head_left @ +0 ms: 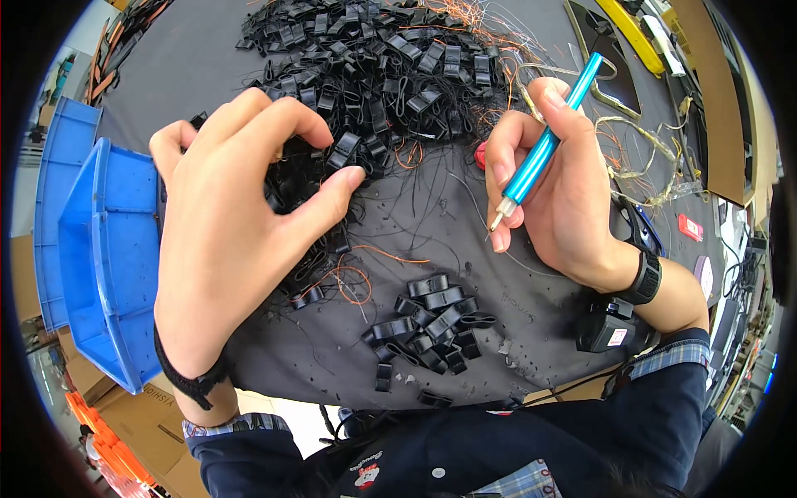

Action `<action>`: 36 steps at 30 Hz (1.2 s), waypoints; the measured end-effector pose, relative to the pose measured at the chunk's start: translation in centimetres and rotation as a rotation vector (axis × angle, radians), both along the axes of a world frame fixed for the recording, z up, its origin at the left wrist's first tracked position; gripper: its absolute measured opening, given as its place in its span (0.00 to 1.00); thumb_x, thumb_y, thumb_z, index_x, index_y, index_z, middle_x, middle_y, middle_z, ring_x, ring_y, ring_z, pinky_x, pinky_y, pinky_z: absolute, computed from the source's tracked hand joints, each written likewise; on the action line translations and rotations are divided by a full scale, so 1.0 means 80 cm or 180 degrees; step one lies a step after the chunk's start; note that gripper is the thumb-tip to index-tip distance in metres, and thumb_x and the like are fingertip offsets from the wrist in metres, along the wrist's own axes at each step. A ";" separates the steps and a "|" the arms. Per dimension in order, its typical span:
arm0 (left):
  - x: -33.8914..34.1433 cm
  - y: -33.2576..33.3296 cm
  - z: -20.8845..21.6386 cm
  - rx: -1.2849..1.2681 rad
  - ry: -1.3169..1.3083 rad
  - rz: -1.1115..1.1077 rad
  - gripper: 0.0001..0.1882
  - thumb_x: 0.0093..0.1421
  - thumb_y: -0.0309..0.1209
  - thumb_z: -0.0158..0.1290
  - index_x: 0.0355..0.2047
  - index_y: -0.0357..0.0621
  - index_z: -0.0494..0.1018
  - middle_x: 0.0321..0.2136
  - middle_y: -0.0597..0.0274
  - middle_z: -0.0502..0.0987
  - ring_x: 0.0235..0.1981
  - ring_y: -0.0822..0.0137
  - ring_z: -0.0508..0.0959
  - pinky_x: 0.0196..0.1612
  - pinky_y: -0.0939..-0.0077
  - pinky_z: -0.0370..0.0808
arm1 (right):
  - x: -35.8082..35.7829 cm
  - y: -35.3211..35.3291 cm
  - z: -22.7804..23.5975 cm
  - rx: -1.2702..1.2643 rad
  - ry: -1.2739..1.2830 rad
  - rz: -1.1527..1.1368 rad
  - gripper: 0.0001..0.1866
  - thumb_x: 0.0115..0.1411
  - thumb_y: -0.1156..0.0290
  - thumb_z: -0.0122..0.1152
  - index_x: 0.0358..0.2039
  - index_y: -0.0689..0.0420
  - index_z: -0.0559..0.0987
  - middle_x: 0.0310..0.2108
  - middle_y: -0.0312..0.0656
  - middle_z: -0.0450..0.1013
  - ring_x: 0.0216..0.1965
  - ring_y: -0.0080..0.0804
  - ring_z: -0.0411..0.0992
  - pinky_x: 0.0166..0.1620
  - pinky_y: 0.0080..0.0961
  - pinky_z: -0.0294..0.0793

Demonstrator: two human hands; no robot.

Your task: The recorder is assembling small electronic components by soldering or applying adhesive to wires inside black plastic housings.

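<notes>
My left hand hovers over the left side of a large pile of black looped strips, its fingers curved and the thumb apart from the index finger. A black loop shows between those two fingertips, and I see no grip on it. In my right hand is a blue pen-shaped tool with a white collar and a thin metal tip pointing down to the left. Nearer to me lies a smaller heap of black loops, with thread ends around it. Part of the big pile is hidden under my left hand.
Blue plastic bins stand at the left edge. Orange threads and black threads lie on the grey cloth. At right are a tangled clear cord, a dark flat device, a yellow tool and a black box.
</notes>
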State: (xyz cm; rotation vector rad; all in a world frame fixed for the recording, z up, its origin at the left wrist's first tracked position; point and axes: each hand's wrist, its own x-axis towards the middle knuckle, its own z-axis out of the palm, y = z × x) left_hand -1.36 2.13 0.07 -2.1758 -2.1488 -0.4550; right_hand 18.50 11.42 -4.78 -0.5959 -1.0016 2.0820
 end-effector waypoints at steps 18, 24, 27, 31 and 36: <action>0.046 -0.013 -0.024 -0.0261 0.0001 -0.1206 0.13 0.37 0.30 0.62 0.23 0.50 0.70 0.19 0.69 0.64 0.24 0.67 0.67 0.37 0.69 0.58 | -0.008 -0.007 0.011 0.0193 -0.0270 -0.0232 0.12 0.63 0.54 0.36 0.30 0.47 0.56 0.15 0.39 0.61 0.08 0.26 0.60 0.07 0.24 0.67; 0.019 -0.006 -0.012 -0.0687 -0.0763 -0.1090 0.18 0.36 0.36 0.64 0.27 0.48 0.71 0.22 0.70 0.66 0.24 0.70 0.65 0.37 0.74 0.58 | -0.011 -0.015 0.010 0.0979 -0.0758 -0.0298 0.13 0.64 0.54 0.35 0.33 0.50 0.54 0.17 0.47 0.63 0.09 0.31 0.61 0.11 0.26 0.70; 0.013 -0.005 -0.013 -0.0503 -0.0735 -0.0864 0.19 0.35 0.35 0.64 0.30 0.47 0.73 0.22 0.70 0.65 0.25 0.71 0.63 0.37 0.78 0.57 | -0.010 -0.018 0.008 0.1502 -0.0821 -0.0232 0.13 0.65 0.55 0.31 0.39 0.51 0.53 0.24 0.52 0.65 0.16 0.35 0.68 0.19 0.28 0.76; 0.013 -0.009 -0.018 -0.0496 -0.0329 -0.0879 0.16 0.37 0.32 0.63 0.30 0.48 0.75 0.23 0.69 0.64 0.27 0.70 0.65 0.40 0.73 0.55 | -0.004 -0.008 -0.008 0.2404 -0.1129 0.0294 0.13 0.66 0.55 0.29 0.42 0.51 0.52 0.30 0.56 0.66 0.25 0.35 0.72 0.32 0.36 0.80; 0.022 -0.005 -0.014 -0.0655 -0.0130 -0.0753 0.13 0.38 0.28 0.61 0.28 0.49 0.75 0.23 0.69 0.64 0.28 0.69 0.66 0.41 0.71 0.53 | -0.007 -0.015 -0.011 0.1687 -0.0929 0.0242 0.15 0.66 0.56 0.28 0.47 0.50 0.51 0.33 0.56 0.66 0.27 0.36 0.72 0.35 0.39 0.80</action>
